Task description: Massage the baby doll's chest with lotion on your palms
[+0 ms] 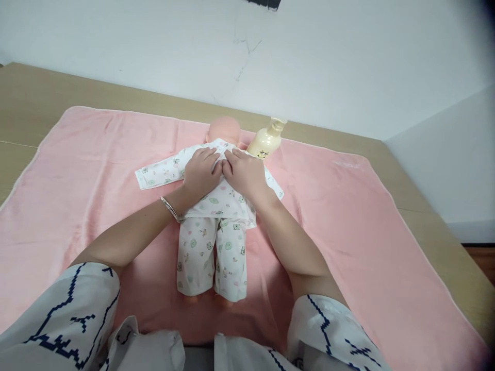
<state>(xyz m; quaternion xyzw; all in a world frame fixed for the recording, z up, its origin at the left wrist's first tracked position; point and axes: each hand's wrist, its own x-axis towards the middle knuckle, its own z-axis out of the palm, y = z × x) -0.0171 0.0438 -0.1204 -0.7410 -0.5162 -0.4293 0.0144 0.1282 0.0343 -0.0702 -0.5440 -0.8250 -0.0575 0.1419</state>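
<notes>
A baby doll [224, 130] lies stretched out with its smooth head away from me, and its face does not show. It wears a white patterned long-sleeved top [214, 206] and matching trousers [196, 255]; its feet barely show below the cuffs. My left hand [201, 172] rests flat on the left of the upper torso, fingers extended. Beside it, my right hand [246, 172] lies flat on the other side, the thumbs meeting near the middle. Neither hand grips anything. A cream-coloured bottle [266, 140] lies tilted by the doll's right-hand shoulder, its lower end partly hidden.
Under the doll spreads a pink blanket [104, 216] with some creases, over a light wooden table [34, 93]. A white wall [154, 46] stands behind the table's far edge. My left wrist carries a metal bangle [170, 208].
</notes>
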